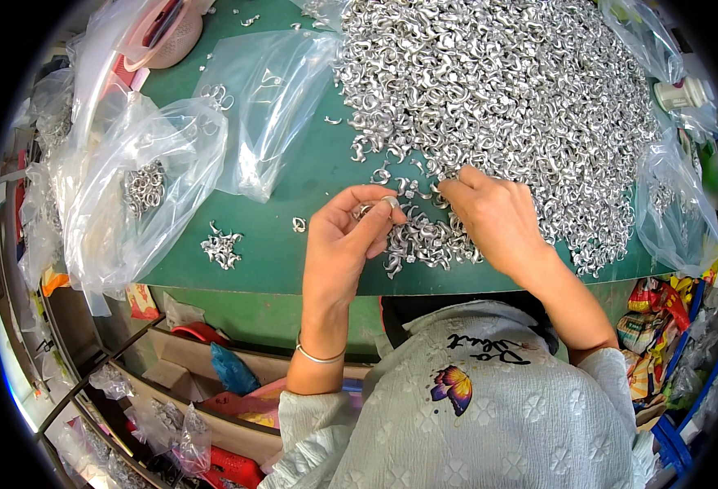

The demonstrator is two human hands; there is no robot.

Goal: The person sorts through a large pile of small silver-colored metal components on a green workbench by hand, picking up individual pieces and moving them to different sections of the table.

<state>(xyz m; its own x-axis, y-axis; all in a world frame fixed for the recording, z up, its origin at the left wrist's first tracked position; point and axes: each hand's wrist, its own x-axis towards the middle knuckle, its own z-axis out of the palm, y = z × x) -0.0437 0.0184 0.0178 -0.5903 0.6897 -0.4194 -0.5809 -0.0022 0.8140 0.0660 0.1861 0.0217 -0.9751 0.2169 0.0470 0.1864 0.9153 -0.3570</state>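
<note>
A wide heap of small, shiny, curved silver metal pieces (497, 90) covers the right and far part of the green table (286, 244). My left hand (343, 224) is raised just left of the heap's near edge. Between its thumb and fingers are small curved silver metal pieces (363, 210), partly covered by the fingers. My right hand (493, 216) rests palm down at the heap's near edge. Its fingertips are drawn together among the loose pieces; whatever they pinch is hidden. A lone piece (299, 225) lies left of my left hand, and a small cluster (222, 247) sits farther left.
Clear plastic bags (273, 106) lie on the left, one holding silver rings (145, 187). A pink basket (171, 37) stands at the far left. Another clear bag (677, 204) and a white spool (683, 94) are at the right. Below the table edge is an open drawer (188, 359).
</note>
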